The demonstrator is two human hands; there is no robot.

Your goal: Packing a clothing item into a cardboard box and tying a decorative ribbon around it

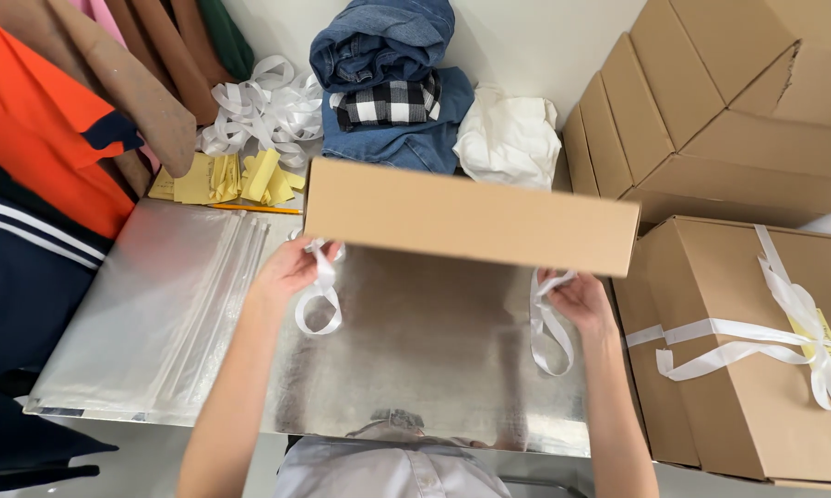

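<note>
- Your left hand [291, 267] has its fingers closed on a loop of white ribbon [320, 300] under the left end of the plain brown cardboard box [471, 217].
- Your right hand [581, 297] pinches a second ribbon loop [549, 327] under the box's right end.
- The box is raised, tilted, over the middle of the desk, above a shiny silver foil sheet [434, 360] that reaches the near edge.
- To the left lies a stack of clear zip bags [171, 304] running to the near left corner.
- At the far left edge sit yellow paper slips [226, 178], a yellow pencil [254, 208] and a heap of loose white ribbon [263, 109].
- Along the far edge lie folded jeans [388, 55] with a black-and-white checked cloth [385, 103], and a white cloth [508, 136] beside them.
- At the right edge stands a brown box tied with white ribbon [738, 350], bearing a yellow tag [830, 341]; flat cartons [711, 101] stack behind it.
</note>
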